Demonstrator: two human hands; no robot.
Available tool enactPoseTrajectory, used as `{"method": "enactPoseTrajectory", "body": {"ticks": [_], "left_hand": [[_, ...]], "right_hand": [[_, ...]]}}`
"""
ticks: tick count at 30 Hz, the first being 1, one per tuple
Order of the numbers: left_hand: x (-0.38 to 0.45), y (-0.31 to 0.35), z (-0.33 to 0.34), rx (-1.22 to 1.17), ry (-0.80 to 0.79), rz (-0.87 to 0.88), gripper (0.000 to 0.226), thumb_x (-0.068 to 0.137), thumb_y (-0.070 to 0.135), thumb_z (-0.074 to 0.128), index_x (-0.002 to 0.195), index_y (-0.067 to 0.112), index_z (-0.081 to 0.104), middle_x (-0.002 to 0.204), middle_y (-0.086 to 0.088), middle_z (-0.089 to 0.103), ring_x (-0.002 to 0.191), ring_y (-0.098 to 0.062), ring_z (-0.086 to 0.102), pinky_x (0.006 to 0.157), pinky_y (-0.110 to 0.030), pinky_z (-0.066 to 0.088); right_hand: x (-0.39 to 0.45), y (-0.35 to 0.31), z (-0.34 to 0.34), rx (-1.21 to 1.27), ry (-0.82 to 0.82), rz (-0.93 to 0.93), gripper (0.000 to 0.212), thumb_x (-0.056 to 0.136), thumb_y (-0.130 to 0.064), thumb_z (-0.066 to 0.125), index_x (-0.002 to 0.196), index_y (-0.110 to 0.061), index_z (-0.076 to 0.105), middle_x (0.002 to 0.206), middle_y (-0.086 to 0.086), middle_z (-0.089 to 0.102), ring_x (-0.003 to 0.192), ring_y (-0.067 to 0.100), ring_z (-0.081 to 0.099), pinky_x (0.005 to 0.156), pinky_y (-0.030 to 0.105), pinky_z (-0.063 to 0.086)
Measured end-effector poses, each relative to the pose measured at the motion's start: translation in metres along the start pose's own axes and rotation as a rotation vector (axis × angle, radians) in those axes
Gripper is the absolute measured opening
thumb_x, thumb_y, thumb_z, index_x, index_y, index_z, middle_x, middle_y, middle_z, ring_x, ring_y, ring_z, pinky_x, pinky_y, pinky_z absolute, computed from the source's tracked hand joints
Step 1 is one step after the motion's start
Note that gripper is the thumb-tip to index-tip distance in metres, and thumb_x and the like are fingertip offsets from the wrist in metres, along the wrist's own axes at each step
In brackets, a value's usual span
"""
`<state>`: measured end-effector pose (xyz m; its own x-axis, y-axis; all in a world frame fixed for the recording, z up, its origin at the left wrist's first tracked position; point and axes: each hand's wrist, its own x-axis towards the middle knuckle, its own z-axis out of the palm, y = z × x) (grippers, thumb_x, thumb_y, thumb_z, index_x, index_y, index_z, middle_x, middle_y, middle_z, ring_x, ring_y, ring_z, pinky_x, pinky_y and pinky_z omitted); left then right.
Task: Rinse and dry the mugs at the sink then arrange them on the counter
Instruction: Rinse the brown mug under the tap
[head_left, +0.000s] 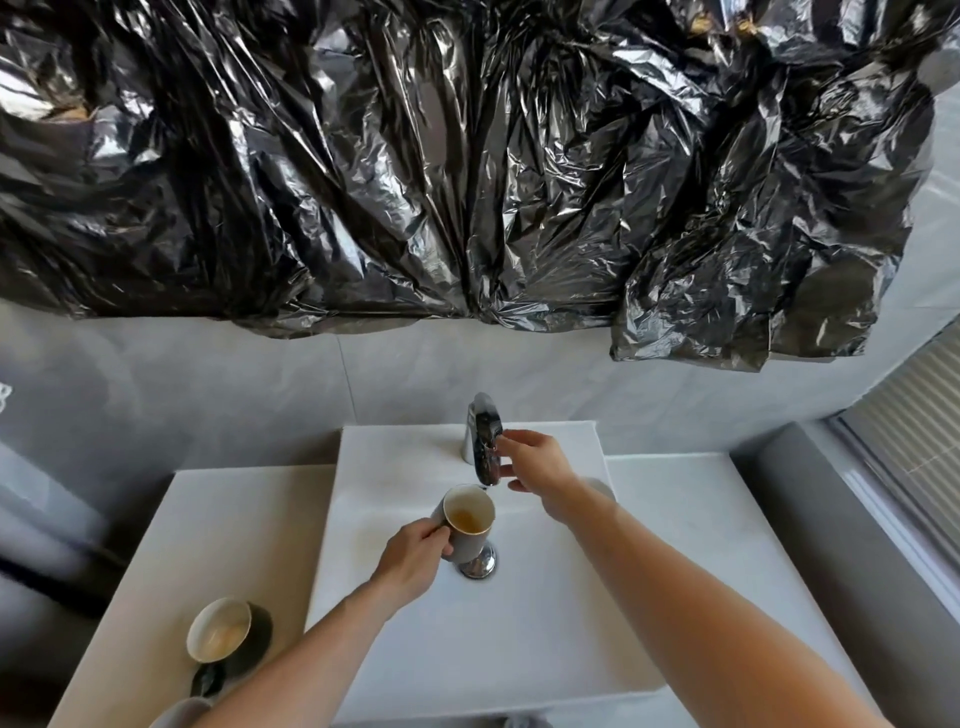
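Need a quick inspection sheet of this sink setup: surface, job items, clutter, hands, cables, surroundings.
Surface: white counter around a white sink, chrome drain in the basin.
Job's things: grey mug with brown residue, held over the basin below the faucet; second mug on the counter at left.
Clutter: dark object beside the second mug, unclear.
Hands: left hand grips the grey mug; right hand touches the faucet.
Cables: nothing seen.
Surroundings: black plastic sheeting above, grey wall, window blinds at right.

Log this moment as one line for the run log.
left hand: holds stained mug over sink | right hand: touching faucet | water: none visible
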<state>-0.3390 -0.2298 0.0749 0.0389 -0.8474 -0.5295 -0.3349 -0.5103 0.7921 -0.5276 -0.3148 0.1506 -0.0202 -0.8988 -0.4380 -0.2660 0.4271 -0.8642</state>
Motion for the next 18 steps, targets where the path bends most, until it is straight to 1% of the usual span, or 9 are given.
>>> {"method": "enactPoseTrajectory", "body": {"ticks": [2,4,6,8,11,13,14,16,18], "left_hand": [[0.006,0.007,0.004,0.002,0.002,0.008,0.026,0.097,0.029,0.052,0.077,0.019,0.065,0.091,-0.003,0.074,0.073,-0.018,0.054,0.074,-0.034,0.041],[0.01,0.012,0.008,0.009,0.002,0.015,0.027,0.101,0.023,0.05,0.079,0.018,0.065,0.098,-0.006,0.075,0.075,-0.018,0.054,0.075,-0.034,0.041],[0.015,0.012,0.01,0.003,-0.001,0.013,0.026,0.102,0.022,0.05,0.082,0.017,0.066,0.101,-0.007,0.075,0.077,-0.019,0.055,0.077,-0.034,0.043],[0.018,0.012,0.011,-0.009,-0.017,0.008,0.025,0.102,0.024,0.05,0.086,0.018,0.067,0.101,-0.005,0.076,0.079,-0.018,0.056,0.078,-0.033,0.044],[0.02,0.013,0.013,-0.026,-0.03,0.006,0.024,0.094,0.033,0.05,0.088,0.019,0.069,0.099,0.0,0.077,0.078,-0.018,0.057,0.079,-0.034,0.045],[0.02,0.013,0.015,-0.038,-0.038,0.008,0.031,0.084,0.04,0.048,0.088,0.018,0.069,0.098,0.001,0.077,0.076,-0.016,0.057,0.078,-0.033,0.044],[0.019,0.012,0.015,-0.041,-0.04,0.007,0.032,0.082,0.04,0.048,0.089,0.017,0.069,0.098,0.0,0.077,0.075,-0.016,0.057,0.077,-0.033,0.044],[0.019,0.011,0.017,-0.04,-0.042,0.008,0.028,0.089,0.035,0.051,0.09,0.015,0.069,0.099,-0.001,0.077,0.074,-0.016,0.056,0.077,-0.033,0.044],[0.022,0.008,0.019,-0.045,-0.041,0.011,0.023,0.1,0.024,0.051,0.094,0.011,0.069,0.1,-0.004,0.077,0.072,-0.017,0.055,0.075,-0.032,0.044]], "right_hand": [[0.003,-0.003,0.001,0.058,-0.012,0.011,0.014,0.101,-0.019,0.059,0.105,-0.018,0.072,0.092,0.008,0.072,0.078,0.02,0.066,0.051,0.015,0.048],[0.009,-0.004,0.001,0.078,-0.003,0.015,0.015,0.101,-0.013,0.06,0.092,-0.021,0.07,0.085,0.007,0.07,0.075,0.019,0.065,0.05,0.014,0.048],[0.016,-0.002,0.002,0.078,0.008,0.02,0.013,0.098,-0.01,0.062,0.094,-0.016,0.073,0.077,0.005,0.068,0.066,0.013,0.063,0.052,0.016,0.047],[0.021,0.001,0.003,0.114,0.005,0.024,0.01,0.096,-0.009,0.065,0.097,-0.011,0.075,0.073,0.005,0.067,0.059,0.011,0.06,0.05,0.017,0.045],[0.025,0.004,0.002,0.167,0.0,0.032,0.007,0.096,-0.01,0.068,0.098,-0.01,0.075,0.078,0.007,0.069,0.063,0.012,0.063,0.052,0.018,0.044],[0.025,0.005,0.002,0.188,-0.004,0.032,0.008,0.096,-0.012,0.07,0.1,-0.01,0.076,0.08,0.006,0.07,0.066,0.012,0.064,0.053,0.019,0.044],[0.025,0.005,0.002,0.196,-0.002,0.032,0.008,0.096,-0.012,0.07,0.1,-0.01,0.076,0.08,0.006,0.07,0.066,0.012,0.064,0.054,0.019,0.044],[0.026,0.006,0.002,0.213,0.0,0.033,0.006,0.096,-0.011,0.07,0.096,-0.012,0.076,0.079,0.006,0.07,0.068,0.014,0.063,0.053,0.019,0.043],[0.025,0.006,0.002,0.238,-0.002,0.035,0.007,0.095,-0.011,0.07,0.093,-0.013,0.076,0.08,0.006,0.071,0.072,0.016,0.063,0.054,0.019,0.043]]}}
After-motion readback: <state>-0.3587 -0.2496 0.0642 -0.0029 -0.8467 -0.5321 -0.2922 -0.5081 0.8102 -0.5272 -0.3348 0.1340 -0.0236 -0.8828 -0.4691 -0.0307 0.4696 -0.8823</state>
